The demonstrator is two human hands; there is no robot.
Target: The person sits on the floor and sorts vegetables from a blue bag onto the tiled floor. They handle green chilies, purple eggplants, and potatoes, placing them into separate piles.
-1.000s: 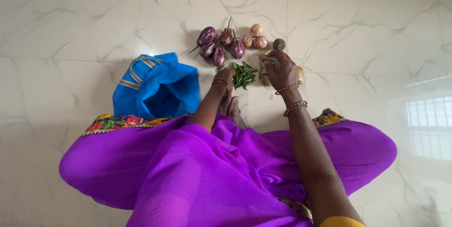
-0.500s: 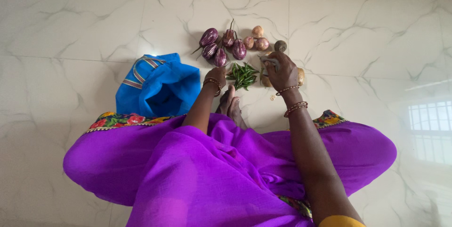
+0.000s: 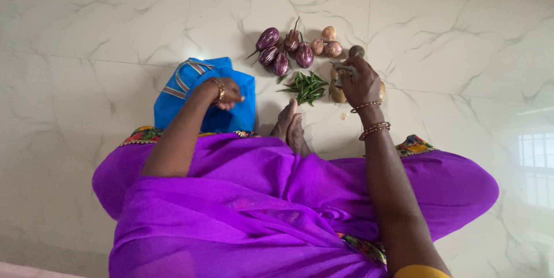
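Floor: white marble tiles (image 3: 115, 18).
Left hand (image 3: 226, 92): loosely curled, empty, over blue bag (image 3: 190, 85).
Right hand (image 3: 359, 81): wrist bent, gripping a grey piece (image 3: 345, 69) by potatoes (image 3: 337, 92).

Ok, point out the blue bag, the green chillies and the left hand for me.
blue bag (image 3: 190, 85): head view, on its striped handle side, left of the hand.
green chillies (image 3: 307, 86): head view, middle of the pile.
left hand (image 3: 226, 93): head view, back of the hand, over the bag's mouth.

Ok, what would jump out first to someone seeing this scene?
The bright purple cloth fills the lower half. On the pale marble floor beyond it lie small purple eggplants and green chillies, with the right hand beside them. The left hand hovers over a blue bag.
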